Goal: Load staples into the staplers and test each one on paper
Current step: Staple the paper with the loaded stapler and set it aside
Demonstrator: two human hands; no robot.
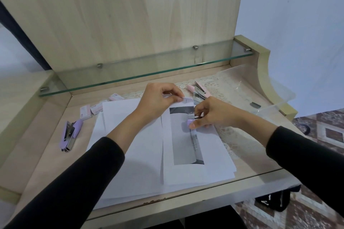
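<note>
While the left hand (158, 98) pinches the paper (167, 154), the right hand (214, 113) grips a lilac stapler (188, 124).

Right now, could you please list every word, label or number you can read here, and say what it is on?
None can be read for certain.
Purple stapler held by the right hand: print along its side, too blurred to read.
Pink staple boxes: small labels, too small to read.
Printed sheet pinched by the left hand: grey and black blocks, no words visible.
</note>
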